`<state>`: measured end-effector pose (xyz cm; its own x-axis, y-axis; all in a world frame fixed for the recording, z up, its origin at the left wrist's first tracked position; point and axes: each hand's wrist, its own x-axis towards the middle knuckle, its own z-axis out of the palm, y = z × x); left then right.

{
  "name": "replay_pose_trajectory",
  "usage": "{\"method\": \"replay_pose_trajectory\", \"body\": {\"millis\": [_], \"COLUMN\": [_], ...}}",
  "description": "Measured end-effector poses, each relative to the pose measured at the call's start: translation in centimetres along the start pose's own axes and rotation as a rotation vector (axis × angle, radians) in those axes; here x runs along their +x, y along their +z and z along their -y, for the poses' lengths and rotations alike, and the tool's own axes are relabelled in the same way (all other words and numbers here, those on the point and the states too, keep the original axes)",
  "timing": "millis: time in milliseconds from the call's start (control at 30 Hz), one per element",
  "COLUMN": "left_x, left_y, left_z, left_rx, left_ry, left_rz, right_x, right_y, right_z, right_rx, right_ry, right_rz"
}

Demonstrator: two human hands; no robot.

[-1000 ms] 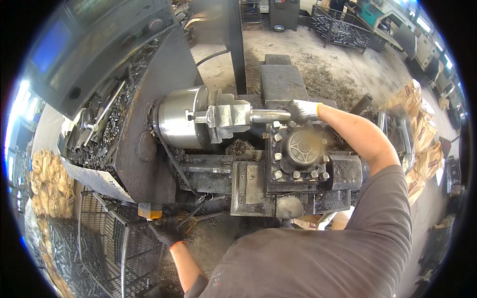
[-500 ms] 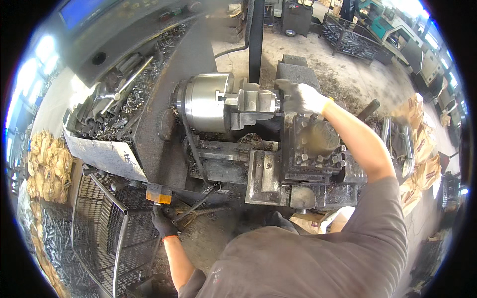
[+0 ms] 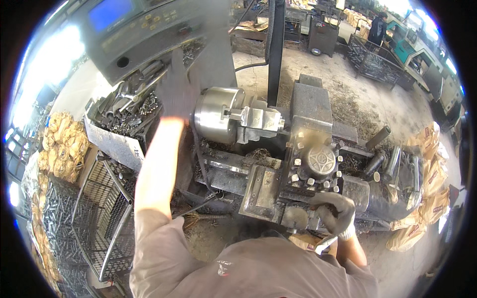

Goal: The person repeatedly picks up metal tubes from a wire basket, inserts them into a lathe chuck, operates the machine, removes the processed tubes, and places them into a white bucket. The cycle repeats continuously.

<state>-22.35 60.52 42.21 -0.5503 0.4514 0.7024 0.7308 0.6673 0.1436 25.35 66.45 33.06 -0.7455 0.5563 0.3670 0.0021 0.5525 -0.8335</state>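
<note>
My left hand [image 3: 179, 94], in a dark glove, is raised beside the left side of the steel lathe chuck [image 3: 217, 115], in front of the grey machine housing. Motion smears its fingers. A metal workpiece with blocky jaws [image 3: 259, 119] extends rightward from the chuck. My right hand [image 3: 337, 213], in a soiled grey-white glove, is low at the near side of the tool post [image 3: 319, 160]. Its fingers are curled; what they hold, if anything, is hidden. Bolt heads ring the tool post's round top.
A control panel with a blue screen [image 3: 110, 14] stands at upper left. Below it a tray [image 3: 112, 144] holds tools and metal chips. A wire-mesh cart [image 3: 104, 208] stands at lower left, paper sacks [image 3: 422, 184] at right. Another person [image 3: 378, 27] is far off at upper right.
My left hand has risen from the orange-fronted box below the machine to beside the chuck. My right hand has come down from beyond the tool post to its near side. The view has shifted.
</note>
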Motion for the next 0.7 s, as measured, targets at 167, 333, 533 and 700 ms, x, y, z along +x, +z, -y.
{"method": "replay_pose_trajectory", "body": {"millis": [167, 333, 533, 700], "left_x": [10.3, 2.4, -31.5, -66.8], "left_y": [3.8, 3.4, 1.0, -9.7], "left_z": [-1.5, -3.0, 1.0, 13.0], "left_rx": [0.207, 0.009, -0.178, -0.103], "left_ry": [-0.085, -0.007, -0.156, -1.137], "left_rz": [0.286, 0.062, 0.782, 1.183], "right_x": [-2.0, -2.7, 0.5, -0.3], "right_y": [-1.6, -1.2, 5.2, 17.5], "right_z": [-1.9, -2.1, -1.1, 0.7], "right_rx": [0.074, 0.119, 0.265, 0.312], "right_ry": [0.163, 0.186, 0.058, 0.103], "right_rz": [0.088, 0.132, 0.505, 0.89]}}
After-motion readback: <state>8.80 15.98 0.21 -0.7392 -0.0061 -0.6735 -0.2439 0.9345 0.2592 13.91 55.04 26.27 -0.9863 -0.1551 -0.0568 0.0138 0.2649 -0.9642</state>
